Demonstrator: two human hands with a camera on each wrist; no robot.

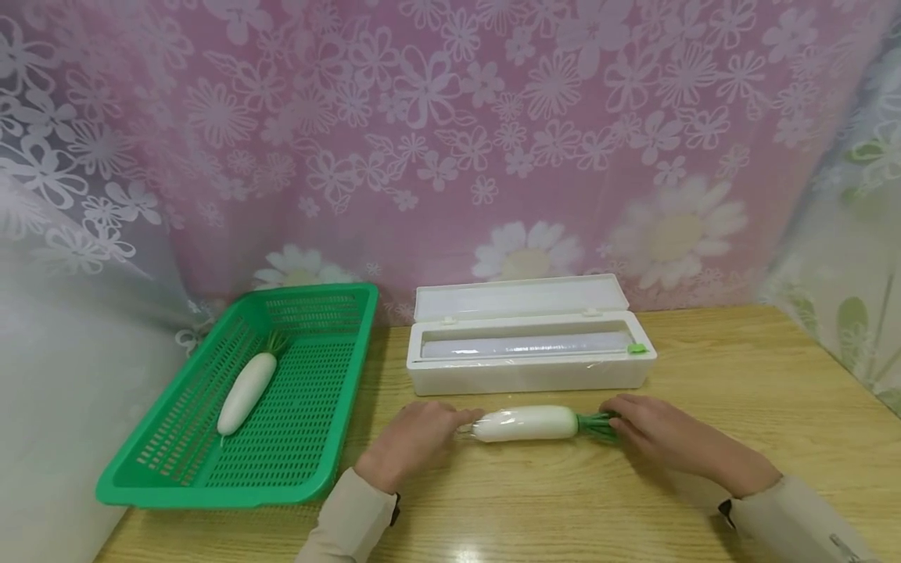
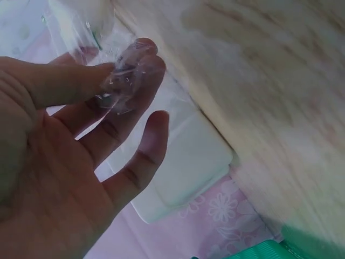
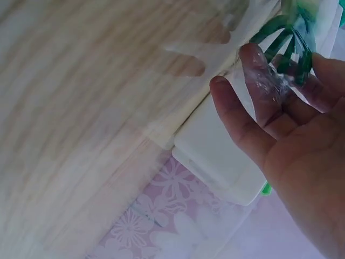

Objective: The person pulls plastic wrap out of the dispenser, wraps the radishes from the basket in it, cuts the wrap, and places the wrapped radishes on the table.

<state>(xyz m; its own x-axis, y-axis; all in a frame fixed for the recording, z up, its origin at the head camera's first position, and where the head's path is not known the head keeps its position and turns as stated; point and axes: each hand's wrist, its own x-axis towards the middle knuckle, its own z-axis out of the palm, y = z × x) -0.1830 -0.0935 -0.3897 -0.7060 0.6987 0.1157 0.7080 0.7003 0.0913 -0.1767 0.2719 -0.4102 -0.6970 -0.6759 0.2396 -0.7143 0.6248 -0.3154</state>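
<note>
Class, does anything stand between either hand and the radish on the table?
Only clear plastic film: it wraps the radish, and the left hand pinches its gathered end. At the right hand, film also shows by the green leaves. Nothing else visible does.

Head cam fwd/down, wrist cams close-up, all incl. white box [image 2: 188, 154]

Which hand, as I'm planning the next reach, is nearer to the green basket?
Left. The left hand is just right of the green basket, at the root end of the wrapped radish; the right hand is farther off, at its green leaves.
</note>
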